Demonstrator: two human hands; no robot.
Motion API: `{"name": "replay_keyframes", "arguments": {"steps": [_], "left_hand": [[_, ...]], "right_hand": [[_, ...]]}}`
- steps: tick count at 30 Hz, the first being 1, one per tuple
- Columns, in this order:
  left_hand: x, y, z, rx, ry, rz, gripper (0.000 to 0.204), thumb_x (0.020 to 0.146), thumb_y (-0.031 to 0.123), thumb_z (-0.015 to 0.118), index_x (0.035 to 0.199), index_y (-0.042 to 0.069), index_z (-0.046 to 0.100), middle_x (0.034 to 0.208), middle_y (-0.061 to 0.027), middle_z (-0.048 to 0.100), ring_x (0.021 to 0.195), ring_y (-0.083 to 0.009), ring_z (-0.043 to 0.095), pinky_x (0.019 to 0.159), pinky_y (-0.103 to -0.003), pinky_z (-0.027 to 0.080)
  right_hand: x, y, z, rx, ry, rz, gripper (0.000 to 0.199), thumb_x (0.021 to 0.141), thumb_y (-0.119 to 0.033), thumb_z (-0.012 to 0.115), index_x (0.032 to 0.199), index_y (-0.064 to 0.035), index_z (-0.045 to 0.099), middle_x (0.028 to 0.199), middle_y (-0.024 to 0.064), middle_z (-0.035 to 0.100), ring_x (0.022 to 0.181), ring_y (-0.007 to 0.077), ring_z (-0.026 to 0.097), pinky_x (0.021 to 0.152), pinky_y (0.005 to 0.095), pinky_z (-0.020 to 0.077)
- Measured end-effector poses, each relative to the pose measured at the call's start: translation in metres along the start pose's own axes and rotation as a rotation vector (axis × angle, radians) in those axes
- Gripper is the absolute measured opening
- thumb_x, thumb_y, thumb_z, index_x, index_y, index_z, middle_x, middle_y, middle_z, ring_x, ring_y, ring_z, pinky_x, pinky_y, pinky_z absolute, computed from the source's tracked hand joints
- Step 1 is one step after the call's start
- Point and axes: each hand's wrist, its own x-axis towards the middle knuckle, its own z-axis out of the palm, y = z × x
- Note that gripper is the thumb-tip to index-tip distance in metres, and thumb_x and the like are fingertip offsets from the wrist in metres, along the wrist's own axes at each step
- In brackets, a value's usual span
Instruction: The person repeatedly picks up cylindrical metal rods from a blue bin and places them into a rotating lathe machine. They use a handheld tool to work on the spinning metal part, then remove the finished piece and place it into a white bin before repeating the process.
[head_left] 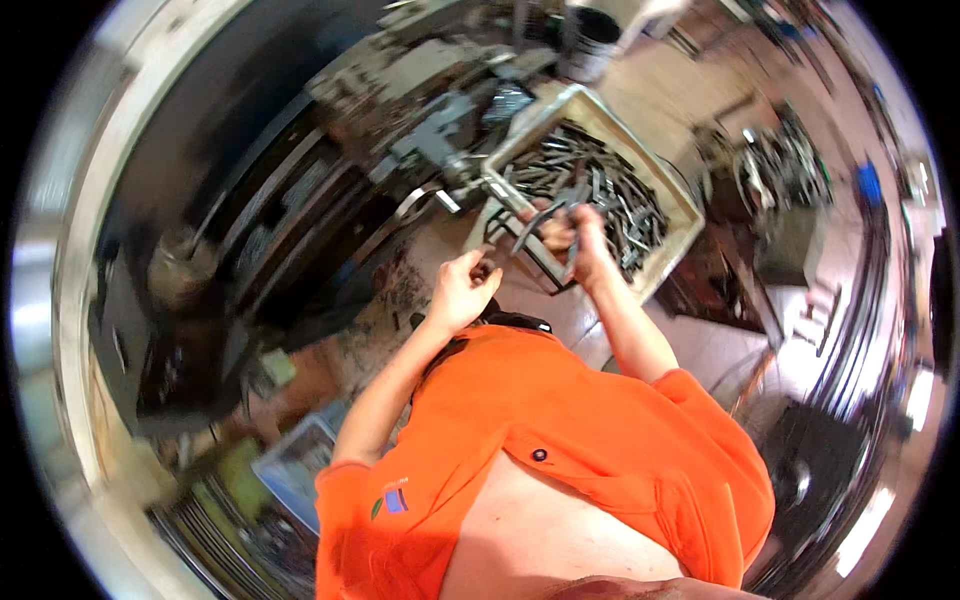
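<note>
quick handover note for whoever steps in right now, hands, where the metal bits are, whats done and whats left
Right hand: closed on a few dark metal strips, held above the near edge of the crate.
Left hand: curled shut near the right one, below it; something small may be pinched in it, too blurred to tell.
The crate sits on a metal stand and is full of more metal pieces. A grey machine stands just to the left.
Done: one handful picked up.
Left: most pieces are in the crate.
</note>
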Motion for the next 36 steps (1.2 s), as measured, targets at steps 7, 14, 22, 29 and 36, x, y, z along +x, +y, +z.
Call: {"name": "replay_keyframes", "arguments": {"steps": [7, 14, 22, 29, 36], "left_hand": [[-0.063, -0.056, -0.027, 0.138, 0.271, -0.152, 0.038, 0.073, 0.021, 0.062, 0.103, -0.004, 0.058, 0.080, -0.0178, 0.064, 0.070, -0.0247, 0.062, 0.064, -0.034, 0.049], [-0.205, -0.119, -0.054, 0.050, 0.687, -0.437, 0.032, 0.071, 0.015, 0.059, 0.096, -0.005, 0.061, 0.075, -0.0179, 0.064, 0.066, -0.0268, 0.062, 0.063, -0.037, 0.049], [-0.450, -0.210, -0.069, -0.346, 1.391, -0.566, 0.031, 0.068, 0.007, 0.057, 0.096, -0.007, 0.061, 0.079, -0.0192, 0.065, 0.072, -0.0222, 0.063, 0.067, -0.032, 0.049], [-0.527, -0.260, -0.063, 0.065, 0.976, -1.034, 0.038, 0.067, 0.023, 0.063, 0.098, 0.001, 0.062, 0.088, -0.0225, 0.062, 0.086, -0.0342, 0.061, 0.077, -0.041, 0.048], [-0.510, -0.261, -0.068, 0.256, 0.669, -0.950, 0.037, 0.069, 0.027, 0.062, 0.100, 0.007, 0.062, 0.087, -0.0185, 0.062, 0.085, -0.0352, 0.059, 0.073, -0.044, 0.047]], "right_hand": [[0.042, -0.026, -0.049, -0.295, 0.164, -0.030, 0.064, 0.086, -0.046, 0.027, 0.121, 0.0048, 0.041, 0.129, 0.0294, 0.039, 0.043, 0.0102, 0.031, 0.036, 0.0194, 0.0268], [0.045, 0.096, -0.067, -0.262, -0.004, 0.442, 0.059, 0.087, -0.033, 0.034, 0.127, 0.0106, 0.033, 0.131, 0.0287, 0.035, 0.042, 0.0051, 0.035, 0.041, 0.0162, 0.0320], [0.048, 0.205, -0.017, -0.595, -0.103, 0.625, 0.066, 0.084, -0.039, 0.042, 0.129, 0.0073, 0.031, 0.133, 0.0233, 0.035, 0.045, 0.0035, 0.035, 0.043, 0.0146, 0.0326], [0.047, 0.260, -0.017, -0.761, -0.158, 0.720, 0.059, 0.083, -0.035, 0.044, 0.122, 0.0090, 0.037, 0.127, 0.0233, 0.041, 0.045, 0.0030, 0.036, 0.042, 0.0136, 0.0342], [0.023, 0.282, -0.018, -0.761, -0.159, 0.740, 0.063, 0.075, -0.027, 0.060, 0.121, 0.0084, 0.038, 0.125, 0.0195, 0.041, 0.047, 0.0020, 0.038, 0.045, 0.0122, 0.0354]]}}
